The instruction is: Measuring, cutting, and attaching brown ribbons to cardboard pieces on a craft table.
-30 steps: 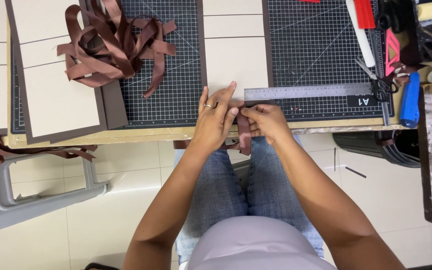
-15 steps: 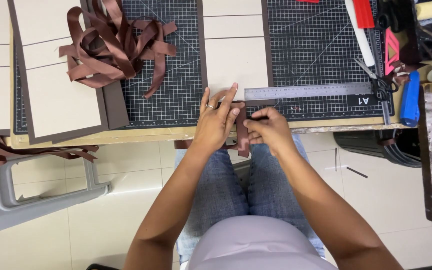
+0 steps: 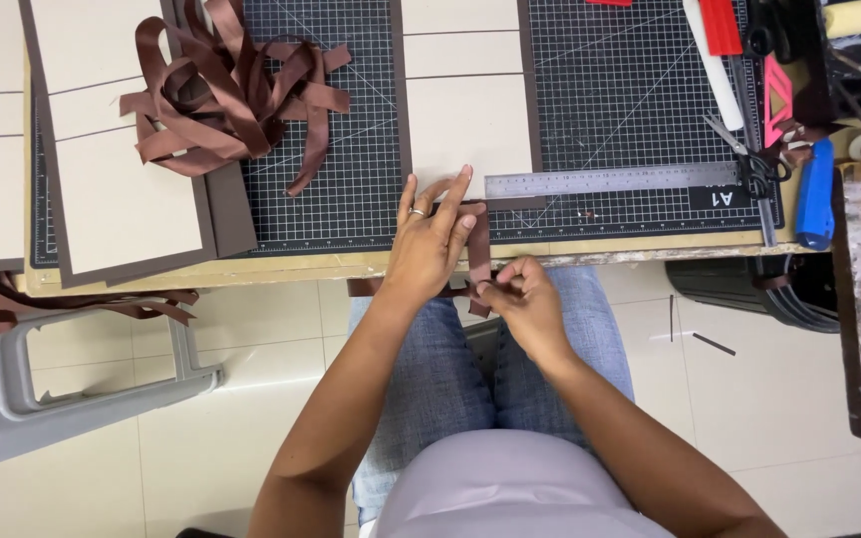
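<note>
My left hand lies flat with fingers spread on a brown ribbon strip at the near edge of the black cutting mat, pressing it down. Just off the table edge, my right hand pinches the hanging end of the same strip over my lap. A steel ruler lies on the mat right of my left hand. The strip runs across the lower edge of a beige board with a brown border.
A heap of brown ribbon sits at the mat's left. More beige boards lie on the left. Scissors, a blue tool and red tools lie at the right. A grey stool stands lower left.
My right hand has drawn back from the table edge toward my lap, pulling the ribbon end with it. My left hand stays pressed on the strip.
</note>
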